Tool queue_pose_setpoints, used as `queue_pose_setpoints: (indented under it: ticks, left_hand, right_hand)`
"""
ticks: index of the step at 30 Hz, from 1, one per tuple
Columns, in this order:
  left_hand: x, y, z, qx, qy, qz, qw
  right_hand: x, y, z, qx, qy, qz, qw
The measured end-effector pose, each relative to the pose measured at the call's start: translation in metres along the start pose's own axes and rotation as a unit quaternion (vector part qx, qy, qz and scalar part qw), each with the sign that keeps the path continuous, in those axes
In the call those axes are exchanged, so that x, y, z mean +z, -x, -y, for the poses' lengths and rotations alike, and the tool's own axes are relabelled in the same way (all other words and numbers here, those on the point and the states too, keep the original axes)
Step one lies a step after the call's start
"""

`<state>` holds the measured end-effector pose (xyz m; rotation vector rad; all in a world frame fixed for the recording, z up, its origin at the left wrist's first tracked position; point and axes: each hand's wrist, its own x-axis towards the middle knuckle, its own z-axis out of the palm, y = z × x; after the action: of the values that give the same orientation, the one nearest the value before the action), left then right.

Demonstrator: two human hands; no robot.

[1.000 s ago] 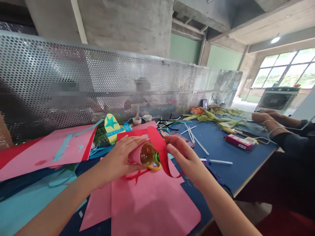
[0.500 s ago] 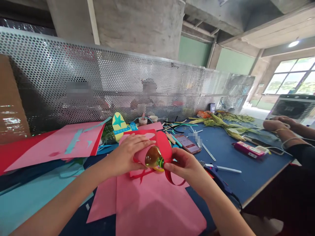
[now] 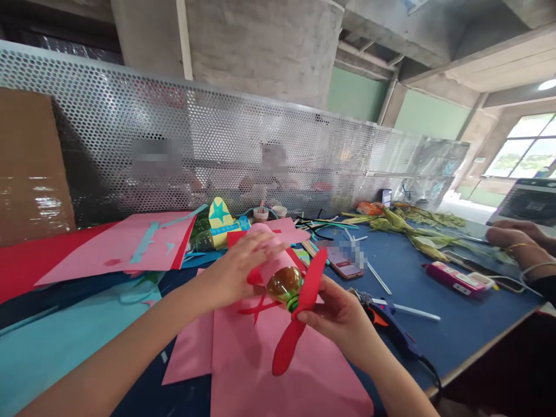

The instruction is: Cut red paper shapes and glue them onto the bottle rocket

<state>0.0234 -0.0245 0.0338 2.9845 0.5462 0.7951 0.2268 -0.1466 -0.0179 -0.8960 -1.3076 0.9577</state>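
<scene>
A plastic bottle (image 3: 284,282) wrapped in pink paper lies tilted in front of me, its green-capped neck pointing toward my right hand. My left hand (image 3: 234,267) is closed around the bottle's pink-covered body. With my right hand (image 3: 341,313) I pinch the middle of a red two-bladed propeller (image 3: 287,346), against the bottle's cap. Its blades stretch up and down. Whether the propeller is fixed to the cap, I cannot tell. Beneath lies pink sheet material (image 3: 260,376), with red strips (image 3: 257,310) near the bottle.
A glue gun (image 3: 397,330) lies right of my hand, with a smartphone (image 3: 343,260) beyond it. A green bottle with yellow and blue pieces (image 3: 218,223) is at the back. Corn husks (image 3: 403,231) lie farther right. A person's hands (image 3: 516,240) are at the table's right edge.
The red propeller has swung from a curved, folded look to a long slanting line across the bottle's neck. Both hands keep their hold, and the camera view has shifted slightly.
</scene>
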Motion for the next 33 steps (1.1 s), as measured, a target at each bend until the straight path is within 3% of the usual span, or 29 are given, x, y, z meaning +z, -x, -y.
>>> queue_pose_setpoints:
  ticks: [2,4,6,8,10,12,16,20,23,29,31,33]
  left_hand:
    - [-0.001,0.000,0.002,-0.056,0.007,-0.040,0.998]
    - [-0.004,-0.003,0.004,-0.151,0.025,-0.096,0.984]
    - [-0.009,-0.006,0.005,-0.265,0.107,-0.086,0.954]
    - [-0.013,-0.008,0.003,-0.366,0.259,0.010,0.894]
    - [-0.013,-0.009,-0.002,-0.436,0.399,0.106,0.799]
    - [-0.008,-0.010,-0.009,-0.480,0.473,0.139,0.725]
    - [0.015,-0.011,-0.022,-0.511,0.585,0.099,0.623]
    - [0.029,-0.014,-0.033,-0.461,0.707,0.019,0.536]
    - [0.029,-0.016,-0.038,-0.452,0.732,-0.034,0.508]
    - [0.018,-0.015,-0.034,-0.468,0.721,-0.034,0.509]
    - [0.015,-0.014,-0.032,-0.460,0.727,-0.028,0.509]
    - [0.013,-0.014,-0.031,-0.458,0.725,-0.024,0.514]
  right_hand:
    - [-0.001,-0.001,-0.006,-0.008,-0.011,-0.030,0.999]
    - [-0.002,-0.002,-0.009,-0.006,-0.034,-0.062,0.997]
    - [-0.001,-0.003,-0.010,0.005,-0.064,-0.090,0.994]
    - [0.001,-0.003,-0.008,0.020,-0.088,-0.109,0.990]
    - [0.002,-0.003,-0.007,0.025,-0.104,-0.126,0.986]
    - [0.000,-0.002,-0.008,0.019,-0.122,-0.129,0.984]
    - [-0.003,-0.001,-0.015,0.024,-0.172,-0.085,0.981]
    - [0.000,0.002,-0.016,0.034,-0.199,-0.061,0.977]
    - [0.002,0.004,-0.012,0.039,-0.186,-0.025,0.981]
    - [0.002,0.009,-0.012,0.036,-0.152,0.071,0.985]
    - [0.001,0.010,-0.015,0.003,-0.125,0.036,0.991]
    - [-0.001,0.012,-0.016,-0.077,-0.028,-0.057,0.995]
